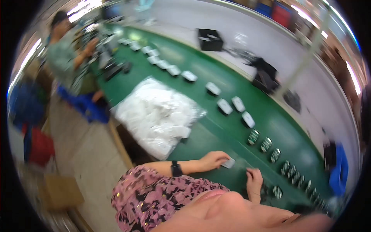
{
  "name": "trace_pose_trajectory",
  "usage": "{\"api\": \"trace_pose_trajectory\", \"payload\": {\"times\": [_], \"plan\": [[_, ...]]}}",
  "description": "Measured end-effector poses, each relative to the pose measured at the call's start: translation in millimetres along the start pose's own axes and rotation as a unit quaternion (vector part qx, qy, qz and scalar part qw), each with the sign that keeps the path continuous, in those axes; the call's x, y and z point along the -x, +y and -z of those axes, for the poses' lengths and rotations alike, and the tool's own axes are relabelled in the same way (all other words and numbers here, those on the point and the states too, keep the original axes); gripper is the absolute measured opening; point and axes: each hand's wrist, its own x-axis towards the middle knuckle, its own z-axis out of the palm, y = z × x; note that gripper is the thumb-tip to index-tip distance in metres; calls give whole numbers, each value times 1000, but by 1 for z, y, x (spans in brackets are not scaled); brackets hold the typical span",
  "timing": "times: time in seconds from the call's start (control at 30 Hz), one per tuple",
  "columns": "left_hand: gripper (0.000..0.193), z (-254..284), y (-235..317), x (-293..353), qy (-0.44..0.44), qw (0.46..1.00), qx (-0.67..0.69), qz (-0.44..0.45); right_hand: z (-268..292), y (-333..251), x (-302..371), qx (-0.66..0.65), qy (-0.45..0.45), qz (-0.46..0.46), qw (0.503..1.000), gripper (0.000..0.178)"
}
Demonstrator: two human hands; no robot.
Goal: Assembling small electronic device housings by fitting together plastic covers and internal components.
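My left hand [214,160], with a dark band on its wrist, reaches in over the green bench. Its fingers are closed on the edge of a small white plastic casing [228,163] at the bench top. To its right is my right hand [254,178], its fingers loosely bent and slightly apart, with nothing visible in them. A round green circuit board [277,191] lies just right of that hand. Beyond my left hand sits a big clear bag [154,112] full of white plastic parts.
Several white casings [189,76] run in a line along the green bench [216,135]. More circuit boards [275,155] continue the row at right. A black box [210,40] and a blue bin [339,170] stand along the far side. Another person [67,58] works at far left.
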Motion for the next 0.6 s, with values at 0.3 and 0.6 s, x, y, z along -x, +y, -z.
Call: {"api": "trace_pose_trajectory", "payload": {"times": [0.3,0.6], "plan": [[27,-16,37,-2,-19,997,22,72,-5,-39,-22,-299,-78,-126,943,29],[16,-31,32,10,-61,996,-42,-49,-4,-54,0,-431,-59,-164,885,31]]}}
